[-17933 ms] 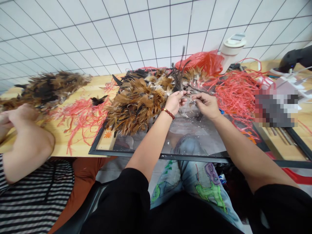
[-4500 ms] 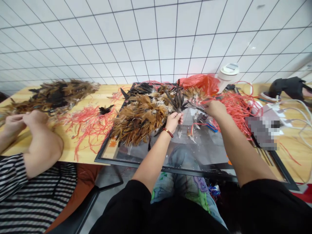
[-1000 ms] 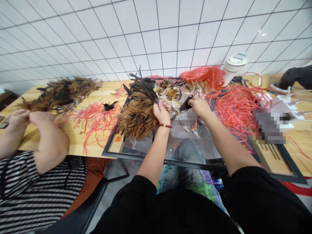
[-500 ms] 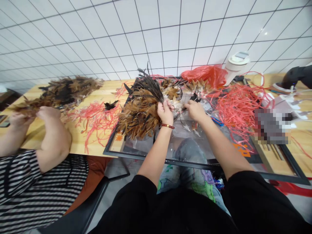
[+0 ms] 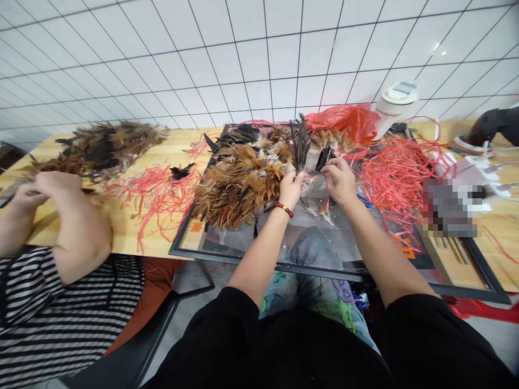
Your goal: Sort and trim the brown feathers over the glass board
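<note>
My left hand [image 5: 291, 189] is closed round the pale quill ends of a bunch of dark feathers [image 5: 299, 145], which fan upward from it. A red bead bracelet circles that wrist. My right hand [image 5: 339, 178] pinches a small black feather [image 5: 323, 159] a short way to the right of the bunch. A large heap of brown and black feathers [image 5: 239, 186] lies left of my left hand. Behind my right hand is a smaller pile of tan feathers [image 5: 332, 139]. A few loose feathers [image 5: 325, 209] rest on the dark glossy framed board [image 5: 251, 249] below my hands.
Tangled red plastic strips [image 5: 397, 178] lie at right, more red strips [image 5: 162, 197] at left. A red plastic bag [image 5: 344, 120] and a white tumbler [image 5: 395, 108] stand against the tiled wall. At far left a co-worker's hands [image 5: 48, 186] are beside another feather pile [image 5: 109, 143].
My left hand has moved right, and the dark feather bunch now stands more upright. My right hand has shifted slightly right and up, with a black feather showing at its fingertips.
</note>
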### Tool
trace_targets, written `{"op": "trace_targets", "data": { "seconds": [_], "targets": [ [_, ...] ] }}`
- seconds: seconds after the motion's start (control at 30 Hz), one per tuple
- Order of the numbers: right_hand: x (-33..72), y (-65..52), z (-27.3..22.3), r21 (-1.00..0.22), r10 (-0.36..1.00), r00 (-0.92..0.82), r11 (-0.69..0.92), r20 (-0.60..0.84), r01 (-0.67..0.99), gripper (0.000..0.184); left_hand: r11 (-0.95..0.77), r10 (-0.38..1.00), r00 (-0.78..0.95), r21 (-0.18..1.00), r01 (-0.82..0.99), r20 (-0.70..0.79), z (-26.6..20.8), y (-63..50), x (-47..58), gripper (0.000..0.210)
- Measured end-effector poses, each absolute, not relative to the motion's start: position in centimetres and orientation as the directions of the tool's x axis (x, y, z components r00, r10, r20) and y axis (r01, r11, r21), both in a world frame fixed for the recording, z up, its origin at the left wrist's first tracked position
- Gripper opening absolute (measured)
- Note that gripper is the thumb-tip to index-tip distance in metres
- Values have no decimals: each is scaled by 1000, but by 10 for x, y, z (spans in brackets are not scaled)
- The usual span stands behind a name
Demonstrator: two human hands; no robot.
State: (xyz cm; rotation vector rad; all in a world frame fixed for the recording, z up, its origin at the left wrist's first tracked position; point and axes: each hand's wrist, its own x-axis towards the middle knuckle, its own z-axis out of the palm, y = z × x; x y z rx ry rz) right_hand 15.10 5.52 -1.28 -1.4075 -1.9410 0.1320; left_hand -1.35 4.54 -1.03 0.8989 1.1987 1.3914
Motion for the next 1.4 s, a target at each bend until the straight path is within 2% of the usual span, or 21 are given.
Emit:
{"op": "trace_targets", "data": {
  "seconds": [0.07, 0.17, 0.23, 0.3, 0.37, 0.43, 0.57, 0.63, 0.7, 0.8, 0.87, 0.93, 1.03, 1.13, 1.2, 1.27, 1.33, 1.4],
  "targets": [
    [152, 51, -10, -463, 854, -122, 388, 506, 797, 35, 110, 985, -98, 950, -293, -145, -4, 41, -15, 18],
    [154, 45, -8, -408, 852, -183, 410, 490, 816, 35, 285, 958, 163, 866, -412, -237, 7, 33, -20, 18],
    [154, 43, -7, -363, 845, -243, 441, 476, 821, 35, 373, 914, 308, 845, -384, -264, 11, 29, -21, 20],
    [153, 43, -8, -345, 841, -261, 450, 475, 823, 35, 385, 901, 331, 869, -312, -280, 10, 29, -19, 20],
    [152, 43, -10, -368, 845, -234, 436, 480, 821, 33, 310, 942, 210, 922, -232, -264, 5, 32, -17, 20],
    [152, 44, -14, -420, 848, -182, 420, 498, 805, 31, 185, 983, 21, 975, -123, -183, 1, 36, -16, 23],
    [155, 47, -22, -535, 845, -65, 394, 531, 747, 26, -179, 956, -231, 983, 34, 182, 1, 37, -19, 24],
    [155, 49, -23, -558, 870, -62, 367, 490, 744, 24, -288, 913, -290, 957, 38, 286, 4, 36, -20, 20],
    [152, 50, -22, -560, 902, -96, 341, 420, 755, 22, -314, 895, -337, 949, -10, 293, 5, 36, -20, 13],
    [145, 47, -16, -574, 921, -172, 356, 350, 738, 21, -215, 919, -375, 954, -211, 124, 5, 37, -19, 10],
    [139, 43, -10, -616, 914, -213, 393, 346, 683, 21, -80, 962, -273, 926, -369, -26, 6, 37, -18, 16],
    [135, 37, -4, -692, 905, -201, 418, 376, 589, 24, 63, 990, -83, 896, -439, -110, 8, 34, -14, 19],
    [134, 29, 4, -849, 925, -125, 378, 358, 370, 40, 209, 974, 157, 907, -365, -161, 9, 27, -10, 27],
    [139, 23, 9, -984, 976, -176, 147, 128, 98, 56, 293, 919, 337, 927, -233, -206, 9, 21, -8, 30],
    [145, 22, 9, -1000, 968, -252, -19, -14, -17, 57, 346, 855, 454, 927, -142, -250, 9, 20, -9, 29],
    [149, 22, 6, -994, 957, -282, -94, -73, -61, 56, 386, 792, 536, 920, -69, -292, 8, 20, -10, 29],
    [151, 25, 3, -991, 972, -225, -96, -72, -96, 57, 401, 781, 547, 914, -69, -301, 6, 20, -10, 28],
    [149, 29, 0, -986, 994, -103, -52, -36, -158, 59, 400, 825, 486, 905, -144, -288, 5, 20, -10, 24]
  ]
}}
